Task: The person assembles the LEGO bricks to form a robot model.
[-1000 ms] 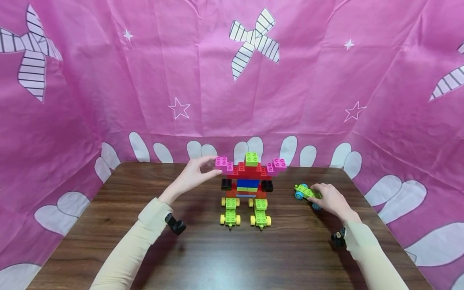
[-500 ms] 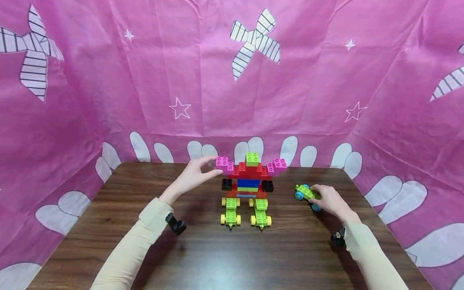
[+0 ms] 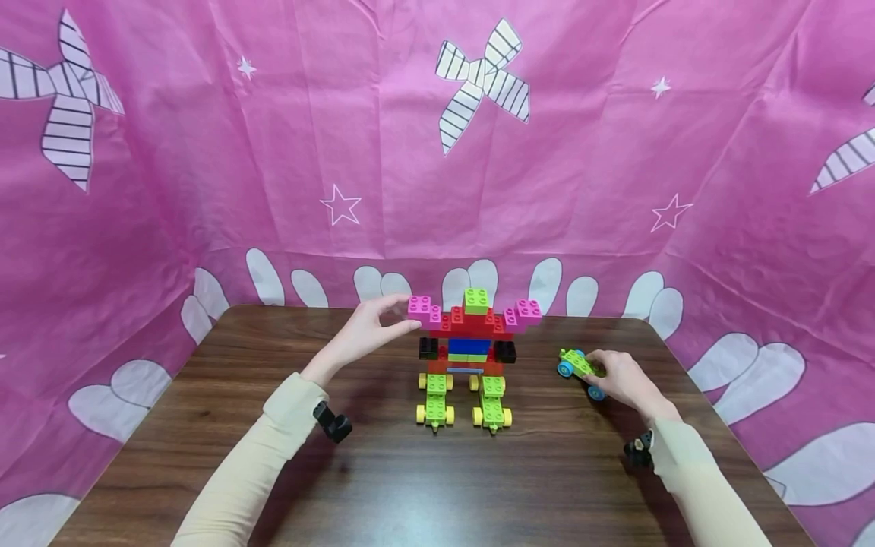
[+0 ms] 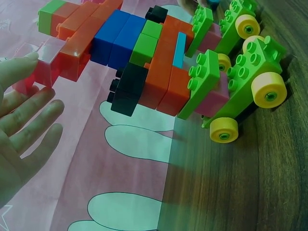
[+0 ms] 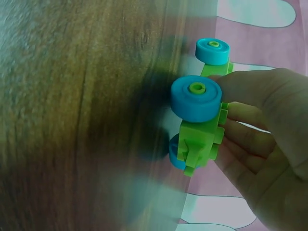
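A robot figure of building blocks stands upright on the wooden table, with a red upper body (image 3: 472, 325), a blue middle (image 3: 469, 347) and a lime-green head (image 3: 475, 301). Its feet are lime wheeled bases (image 3: 492, 410) with yellow wheels. My left hand (image 3: 362, 333) pinches the outer pink block (image 3: 419, 305) of its left-side arm; in the left wrist view the thumb (image 4: 19, 70) overlaps that arm. At the right, my right hand (image 3: 620, 378) grips a lime toy car base (image 5: 199, 134) with blue wheels (image 5: 196, 98), thumb on one side and fingers on the other.
The dark wooden table (image 3: 437, 486) ends at a pink curtain (image 3: 410, 190) printed with bows, stars and white ovals, which hangs behind and on both sides. A black camera (image 3: 333, 422) sits on the left wrist, another camera (image 3: 639, 448) on the right.
Both hands keep their holds and the robot figure stands still. The car base has tilted slightly in my right hand, so its near wheel shows more than a second ago.
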The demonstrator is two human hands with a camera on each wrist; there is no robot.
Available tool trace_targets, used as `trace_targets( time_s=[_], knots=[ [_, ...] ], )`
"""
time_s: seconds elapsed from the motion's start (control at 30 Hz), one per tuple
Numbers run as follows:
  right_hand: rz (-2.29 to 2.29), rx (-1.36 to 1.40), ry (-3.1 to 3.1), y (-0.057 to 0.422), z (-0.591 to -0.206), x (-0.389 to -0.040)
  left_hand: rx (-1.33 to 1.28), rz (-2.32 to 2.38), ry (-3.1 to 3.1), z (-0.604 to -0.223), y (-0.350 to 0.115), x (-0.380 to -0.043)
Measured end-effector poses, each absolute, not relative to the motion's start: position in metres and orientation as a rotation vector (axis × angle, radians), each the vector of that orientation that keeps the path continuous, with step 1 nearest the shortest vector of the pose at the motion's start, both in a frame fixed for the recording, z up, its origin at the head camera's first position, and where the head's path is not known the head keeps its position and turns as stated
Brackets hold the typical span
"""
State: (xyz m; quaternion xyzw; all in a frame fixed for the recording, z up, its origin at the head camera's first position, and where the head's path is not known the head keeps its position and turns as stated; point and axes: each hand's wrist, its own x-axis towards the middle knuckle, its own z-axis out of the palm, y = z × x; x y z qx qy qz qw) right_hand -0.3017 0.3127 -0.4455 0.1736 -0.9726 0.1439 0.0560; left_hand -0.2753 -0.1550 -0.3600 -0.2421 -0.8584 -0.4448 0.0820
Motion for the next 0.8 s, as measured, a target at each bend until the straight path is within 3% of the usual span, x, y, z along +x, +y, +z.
trace_targets(
  time_s=[0.37,0.8],
  knots=[
    [0.421,0.509,-2.905,0.313,-0.435,-0.297,-0.674,-1.344,-2.611,-0.361,-0.153,-0.276],
    [0.345,0.568,-2.786,0.310,-0.398,-0.293,-0.713,-1.343,-2.569,-0.363,-0.156,-0.278]
  ],
)
